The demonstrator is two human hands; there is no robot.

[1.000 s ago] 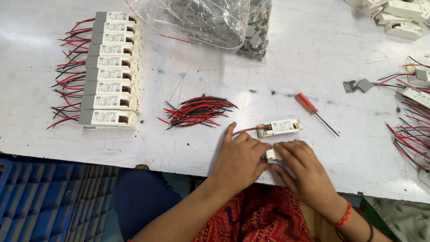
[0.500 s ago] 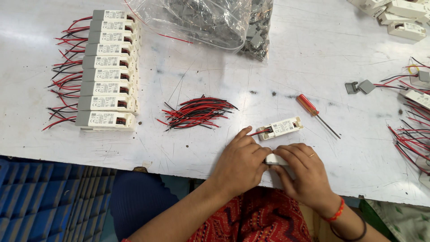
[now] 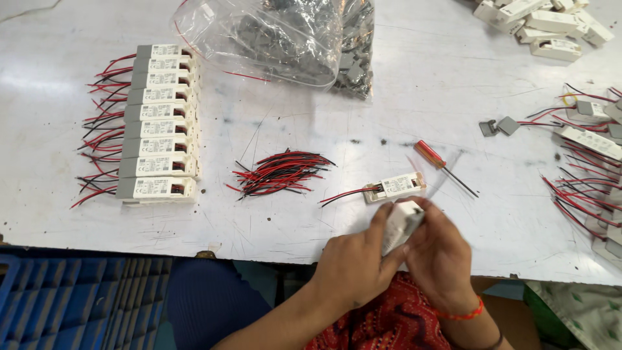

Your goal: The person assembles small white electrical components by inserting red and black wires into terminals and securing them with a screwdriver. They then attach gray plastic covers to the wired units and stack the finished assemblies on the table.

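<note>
Both hands, left hand and right hand, clamp one small white module just off the surface edge, blurred; a loose grip likely drops it into the lap.

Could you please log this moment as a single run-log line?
left hand: holds small white plastic box | right hand: holds same box | nearby: wired white box, orange-handled screwdriver on white table

You're holding a small white plastic box, smooth and matt-looking. The counter is showing scuffed, stained white paint. The screwdriver is sporting a glossy orange plastic handle and thin metal shaft. That bag is looking like crinkly, shiny clear plastic.
</note>
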